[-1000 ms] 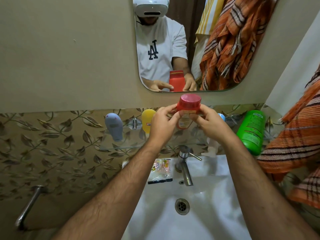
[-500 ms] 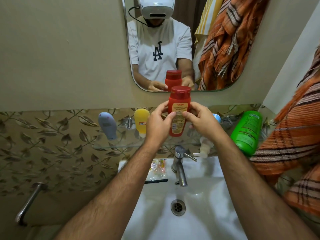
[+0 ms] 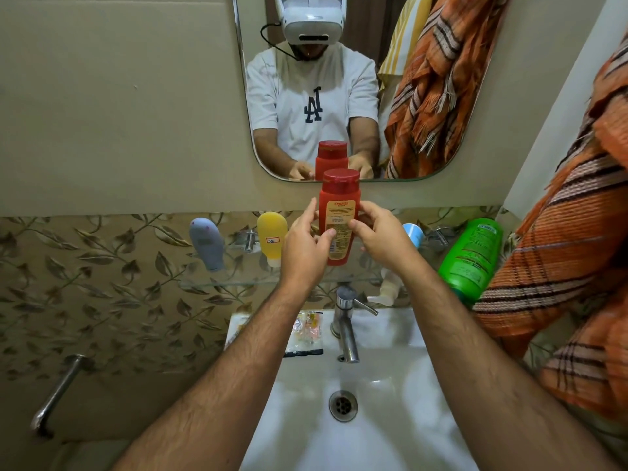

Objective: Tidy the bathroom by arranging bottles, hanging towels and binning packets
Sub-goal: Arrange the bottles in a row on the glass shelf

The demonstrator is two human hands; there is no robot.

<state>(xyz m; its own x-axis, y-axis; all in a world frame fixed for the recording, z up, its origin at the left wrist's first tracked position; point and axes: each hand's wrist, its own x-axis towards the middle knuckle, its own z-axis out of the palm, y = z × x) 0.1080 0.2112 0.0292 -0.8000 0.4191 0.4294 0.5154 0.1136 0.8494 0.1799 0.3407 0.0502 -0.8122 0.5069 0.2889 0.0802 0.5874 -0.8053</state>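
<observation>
Now the red plastic bottle with the red cap (image 3: 338, 217) stands upright on the glass shelf (image 3: 238, 282) below the mirror (image 3: 350, 86), lower than half a second ago; the left hand (image 3: 304, 243) and right hand (image 3: 382, 237) pinch its sides.
</observation>
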